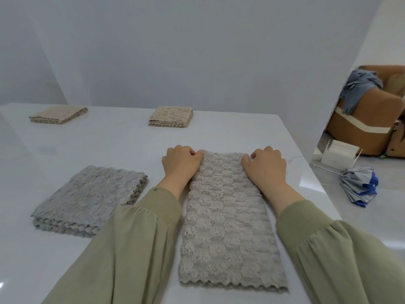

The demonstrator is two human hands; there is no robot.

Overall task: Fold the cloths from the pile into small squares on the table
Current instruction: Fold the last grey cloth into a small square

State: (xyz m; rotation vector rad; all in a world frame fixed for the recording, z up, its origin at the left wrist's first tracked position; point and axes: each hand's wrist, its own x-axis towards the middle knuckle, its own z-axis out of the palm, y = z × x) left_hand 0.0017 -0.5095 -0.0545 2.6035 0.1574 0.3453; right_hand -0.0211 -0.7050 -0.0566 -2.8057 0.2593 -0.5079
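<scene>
Grips the two far corners of the long, narrow fluffy cloth point(221, 216), left hand point(182, 165) and right hand point(265, 167) each curled onto one corner, probably to hold that edge square for folding it toward the near end. Lays the strip lengthwise at the table point(219, 134) front edge, right of centre. Has the grey stack point(92, 198) just beside it on the left, within easy reach; ranges a small beige stack point(171, 116) and a flatter beige stack point(59, 115) well apart along the far edge, seemingly sorted by colour.
</scene>
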